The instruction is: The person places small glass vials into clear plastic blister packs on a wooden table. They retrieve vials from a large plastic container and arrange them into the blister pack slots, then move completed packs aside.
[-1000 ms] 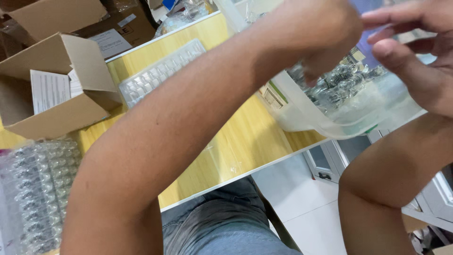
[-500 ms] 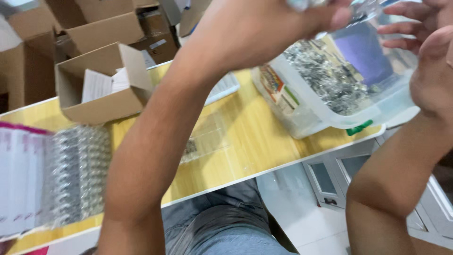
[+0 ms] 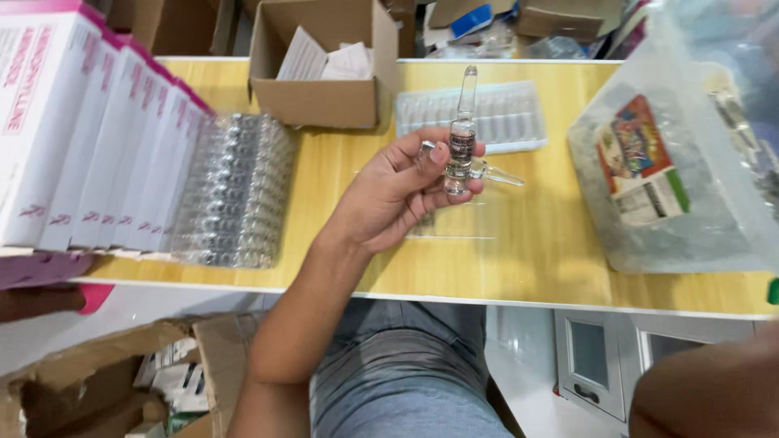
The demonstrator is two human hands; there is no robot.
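My left hand (image 3: 402,195) is raised over the yellow table (image 3: 527,251), palm up. Its thumb and fingers pinch a clear glass ampoule (image 3: 462,134) upright, neck pointing up. A second ampoule (image 3: 497,173) lies sideways in the same fingers, sticking out to the right. A clear plastic tub (image 3: 673,211) full of several loose ampoules stands at the right. Just beyond the hand lies a clear blister tray (image 3: 507,118). Of my right arm only the forearm (image 3: 706,389) shows at the bottom right; the hand is out of frame.
An open cardboard box (image 3: 324,81) with folded paper leaflets stands at the back. A stack of clear blister trays (image 3: 235,191) lies left of my hand, beside a row of white and pink cartons (image 3: 89,130). Another cardboard box (image 3: 114,381) sits on the floor.
The view has swung left and down. My left hand came away from the tub and now holds two ampoules over the table. My right hand has left the frame.
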